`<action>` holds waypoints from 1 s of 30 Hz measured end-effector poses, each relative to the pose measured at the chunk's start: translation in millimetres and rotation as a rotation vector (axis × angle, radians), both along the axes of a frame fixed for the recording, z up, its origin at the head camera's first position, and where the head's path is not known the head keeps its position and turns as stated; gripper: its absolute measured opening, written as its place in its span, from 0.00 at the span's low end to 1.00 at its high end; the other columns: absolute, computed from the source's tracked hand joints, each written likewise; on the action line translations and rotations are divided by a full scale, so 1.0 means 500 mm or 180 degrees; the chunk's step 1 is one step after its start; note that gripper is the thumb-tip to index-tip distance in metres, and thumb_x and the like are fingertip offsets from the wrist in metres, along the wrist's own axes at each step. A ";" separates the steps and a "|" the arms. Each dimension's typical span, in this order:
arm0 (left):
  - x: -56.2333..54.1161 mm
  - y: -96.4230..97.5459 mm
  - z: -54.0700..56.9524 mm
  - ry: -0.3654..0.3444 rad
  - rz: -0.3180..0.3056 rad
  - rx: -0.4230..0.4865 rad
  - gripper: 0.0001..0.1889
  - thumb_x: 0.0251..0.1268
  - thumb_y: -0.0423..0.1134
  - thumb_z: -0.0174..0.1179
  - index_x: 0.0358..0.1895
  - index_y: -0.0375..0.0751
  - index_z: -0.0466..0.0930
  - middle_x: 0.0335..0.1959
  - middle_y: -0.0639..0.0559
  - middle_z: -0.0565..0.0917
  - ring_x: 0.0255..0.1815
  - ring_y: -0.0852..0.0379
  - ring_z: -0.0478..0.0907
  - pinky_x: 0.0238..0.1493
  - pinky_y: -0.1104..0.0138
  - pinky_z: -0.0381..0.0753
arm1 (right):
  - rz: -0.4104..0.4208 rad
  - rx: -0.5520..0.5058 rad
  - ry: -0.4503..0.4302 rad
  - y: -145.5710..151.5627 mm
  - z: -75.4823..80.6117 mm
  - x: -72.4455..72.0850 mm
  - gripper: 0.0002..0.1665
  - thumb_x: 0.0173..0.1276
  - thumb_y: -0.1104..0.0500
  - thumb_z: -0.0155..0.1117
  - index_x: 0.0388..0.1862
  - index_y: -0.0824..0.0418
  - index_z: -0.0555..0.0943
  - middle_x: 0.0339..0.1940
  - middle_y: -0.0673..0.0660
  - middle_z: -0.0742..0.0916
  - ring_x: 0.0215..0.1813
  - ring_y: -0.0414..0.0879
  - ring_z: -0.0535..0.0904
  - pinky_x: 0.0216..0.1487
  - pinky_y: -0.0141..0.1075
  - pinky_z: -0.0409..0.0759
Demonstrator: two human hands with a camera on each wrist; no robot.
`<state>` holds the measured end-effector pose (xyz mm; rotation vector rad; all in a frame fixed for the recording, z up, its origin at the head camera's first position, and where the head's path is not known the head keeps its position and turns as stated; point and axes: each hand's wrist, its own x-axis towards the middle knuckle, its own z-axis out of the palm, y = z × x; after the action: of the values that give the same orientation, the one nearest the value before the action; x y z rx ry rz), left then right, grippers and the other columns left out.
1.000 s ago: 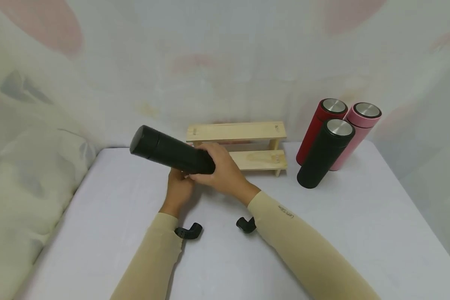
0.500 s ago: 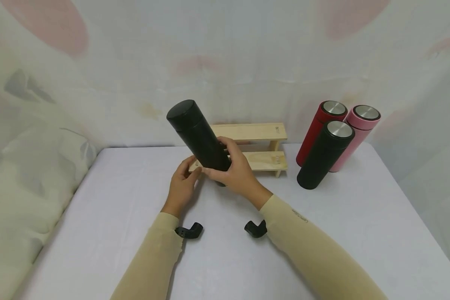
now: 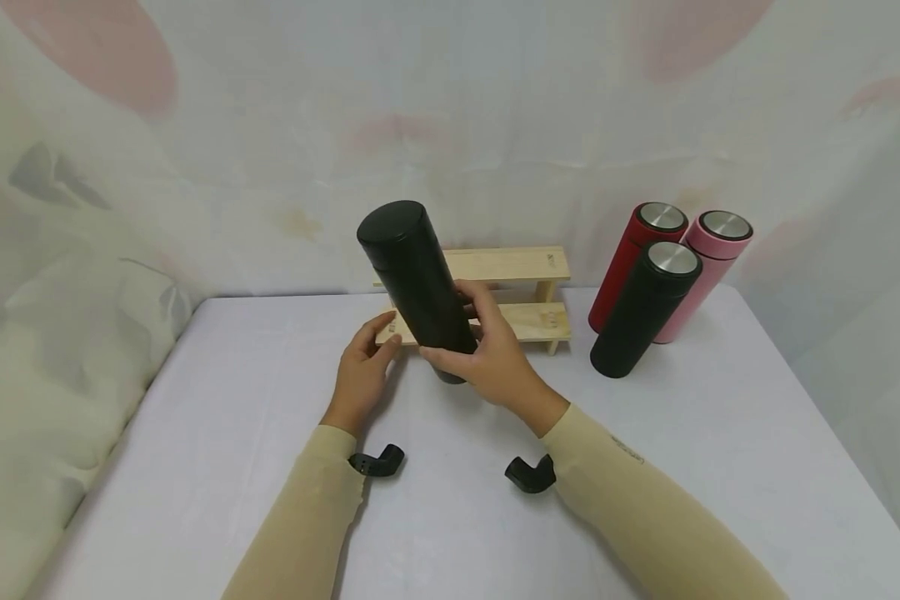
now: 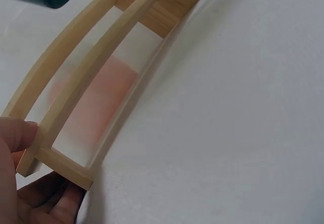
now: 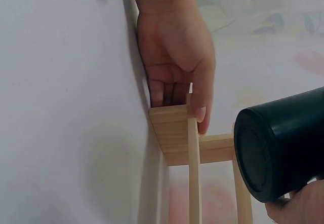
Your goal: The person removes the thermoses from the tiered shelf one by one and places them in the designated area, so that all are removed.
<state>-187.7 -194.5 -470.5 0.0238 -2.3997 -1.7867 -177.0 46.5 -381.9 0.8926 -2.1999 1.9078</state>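
My right hand [image 3: 495, 354] grips a black thermos [image 3: 423, 283] near its base, holding it tilted in the air with its top leaning left. Its round bottom [image 5: 254, 153] shows in the right wrist view. Behind it stands a two-step wooden rack [image 3: 521, 262], partly hidden by the thermos. My left hand [image 3: 362, 371] holds the left end of the rack's lower step. In the left wrist view the thumb [image 4: 20, 133] lies on the step [image 4: 91, 69] and the other fingers sit by the end leg [image 4: 66, 168].
At the right stand a red thermos [image 3: 626, 275], a pink thermos [image 3: 716, 258] and a second black thermos [image 3: 641, 317], close together with silver lids. A white cloth covers the table [image 3: 450, 517]. Patterned fabric [image 3: 285, 150] hangs behind it and on both sides.
The held black thermos has swung from nearly level to more upright and shifted right with my right hand. My left hand stays at the rack's left end.
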 end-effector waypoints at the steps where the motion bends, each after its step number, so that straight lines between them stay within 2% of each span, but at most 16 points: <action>1: 0.000 0.000 0.000 -0.0010 0.0008 -0.0017 0.26 0.86 0.49 0.61 0.80 0.53 0.75 0.76 0.52 0.76 0.63 0.51 0.80 0.61 0.62 0.79 | 0.0023 -0.0029 0.0001 0.004 -0.001 0.002 0.48 0.65 0.62 0.83 0.80 0.53 0.68 0.70 0.51 0.76 0.65 0.52 0.73 0.61 0.56 0.79; 5: 0.000 -0.001 -0.001 -0.0019 0.0037 -0.0075 0.25 0.85 0.50 0.61 0.80 0.55 0.75 0.78 0.54 0.74 0.62 0.52 0.81 0.61 0.58 0.80 | 0.0066 -0.0062 0.0014 0.017 -0.006 0.013 0.48 0.63 0.65 0.82 0.78 0.53 0.68 0.69 0.52 0.77 0.64 0.51 0.75 0.60 0.56 0.80; 9: 0.000 -0.003 -0.003 -0.0025 0.0050 -0.0096 0.25 0.85 0.49 0.61 0.79 0.56 0.76 0.78 0.56 0.74 0.60 0.51 0.81 0.60 0.58 0.80 | 0.0069 -0.0021 -0.0017 0.033 -0.019 0.027 0.50 0.61 0.67 0.82 0.78 0.54 0.66 0.70 0.53 0.76 0.65 0.51 0.75 0.63 0.58 0.79; 13: 0.000 -0.003 -0.003 -0.0013 0.0038 -0.0089 0.25 0.85 0.49 0.61 0.79 0.56 0.76 0.77 0.56 0.74 0.63 0.53 0.80 0.63 0.56 0.80 | 0.0059 -0.0015 -0.0045 0.058 -0.028 0.042 0.50 0.61 0.70 0.82 0.77 0.56 0.65 0.71 0.54 0.75 0.68 0.52 0.75 0.68 0.60 0.77; 21: 0.003 -0.001 0.000 -0.0025 0.0023 -0.0078 0.25 0.85 0.51 0.61 0.80 0.57 0.75 0.78 0.54 0.74 0.67 0.54 0.78 0.67 0.54 0.79 | 0.0008 0.0007 -0.0060 0.120 -0.035 0.068 0.53 0.58 0.73 0.83 0.78 0.59 0.65 0.72 0.56 0.75 0.70 0.55 0.74 0.71 0.61 0.76; 25: 0.002 -0.001 -0.003 -0.0008 0.0019 -0.0082 0.26 0.85 0.51 0.61 0.80 0.56 0.75 0.78 0.53 0.74 0.67 0.53 0.79 0.67 0.54 0.79 | -0.0040 -0.0006 -0.0012 0.156 -0.040 0.082 0.54 0.58 0.76 0.82 0.79 0.59 0.65 0.72 0.55 0.75 0.69 0.55 0.74 0.71 0.53 0.77; 28: 0.000 -0.001 -0.004 0.0010 0.0032 -0.0109 0.26 0.85 0.51 0.61 0.80 0.56 0.75 0.78 0.52 0.74 0.67 0.52 0.79 0.67 0.54 0.79 | -0.0088 -0.0065 0.0155 0.184 -0.048 0.093 0.57 0.56 0.79 0.82 0.80 0.62 0.63 0.73 0.56 0.74 0.70 0.56 0.73 0.71 0.43 0.78; 30: 0.000 0.000 -0.002 0.0007 0.0054 -0.0126 0.25 0.85 0.51 0.61 0.80 0.56 0.75 0.77 0.51 0.75 0.67 0.52 0.79 0.66 0.54 0.79 | -0.0102 -0.0130 0.0274 0.202 -0.053 0.098 0.60 0.53 0.82 0.82 0.81 0.64 0.62 0.74 0.58 0.74 0.71 0.56 0.74 0.71 0.40 0.77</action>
<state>-187.7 -194.2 -471.6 0.0377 -2.4252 -1.7306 -127.9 147.3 -408.4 0.9094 -2.1062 1.8570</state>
